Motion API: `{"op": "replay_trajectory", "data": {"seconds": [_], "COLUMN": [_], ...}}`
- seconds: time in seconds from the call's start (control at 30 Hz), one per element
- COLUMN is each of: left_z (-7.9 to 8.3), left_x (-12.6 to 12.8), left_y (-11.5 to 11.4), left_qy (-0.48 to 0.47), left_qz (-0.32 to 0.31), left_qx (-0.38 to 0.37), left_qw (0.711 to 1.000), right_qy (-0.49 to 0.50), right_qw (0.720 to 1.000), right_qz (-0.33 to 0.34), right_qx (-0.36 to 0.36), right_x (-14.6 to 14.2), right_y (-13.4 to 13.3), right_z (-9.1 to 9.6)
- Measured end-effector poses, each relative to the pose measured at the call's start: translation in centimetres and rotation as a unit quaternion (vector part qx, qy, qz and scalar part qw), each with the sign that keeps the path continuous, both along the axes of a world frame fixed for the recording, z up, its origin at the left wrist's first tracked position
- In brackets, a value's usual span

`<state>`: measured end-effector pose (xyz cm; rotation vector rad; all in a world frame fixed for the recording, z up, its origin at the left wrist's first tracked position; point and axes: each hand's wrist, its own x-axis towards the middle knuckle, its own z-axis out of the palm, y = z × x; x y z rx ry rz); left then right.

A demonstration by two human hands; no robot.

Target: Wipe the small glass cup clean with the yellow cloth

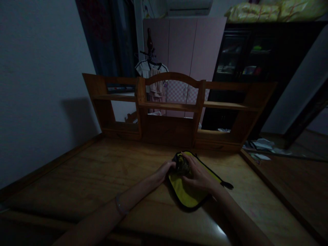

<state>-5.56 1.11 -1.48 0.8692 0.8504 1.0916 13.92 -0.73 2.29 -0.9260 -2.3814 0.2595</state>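
Observation:
A yellow-green pouch [188, 196] with black edging lies flat on the wooden board, and a black strap or tab [227, 185] sticks out at its right. Near its far left corner is a dark, crumpled bundle [182, 165] with yellowish patches; its kind is too dim to make out. My left hand [166, 169], with a bangle on the wrist, is closed on the pouch's far left edge beside the bundle, its fingertips partly hidden. My right hand [198, 173] curves over the bundle from the right, fingers along its far side and thumb on the near side.
A low wooden shelf unit [169, 106] stands along the board's far edge. A white wall [46, 85] rises at the left. Papers and small items [261, 145] lie beyond the raised right edge [271, 184]. Behind are a pink wardrobe [181, 48] and hanging clothes [155, 73].

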Motion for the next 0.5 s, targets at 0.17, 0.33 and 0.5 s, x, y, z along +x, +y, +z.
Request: {"op": "replay_trajectory", "data": {"seconds": [0.17,0.33,0.5], "left_z": [-0.18,-0.62,-0.93], "left_x": [0.31,0.82,0.78], "left_y": [0.06,0.42,0.81], "left_qy": [-0.001,-0.009,0.020], "left_qz": [0.014,0.038,0.038], "left_qx": [0.030,0.056,0.118], "left_qw": [0.999,0.998,0.992], "right_qy": [0.008,0.011,0.007], "right_qw": [1.000,0.999,0.999], "right_qz": [-0.008,-0.017,-0.023], "right_qx": [0.027,0.034,0.034], "right_x": [0.11,0.09,0.06], "right_y": [0.68,0.73,0.63], "right_z": [-0.94,-1.02,-0.92]}}
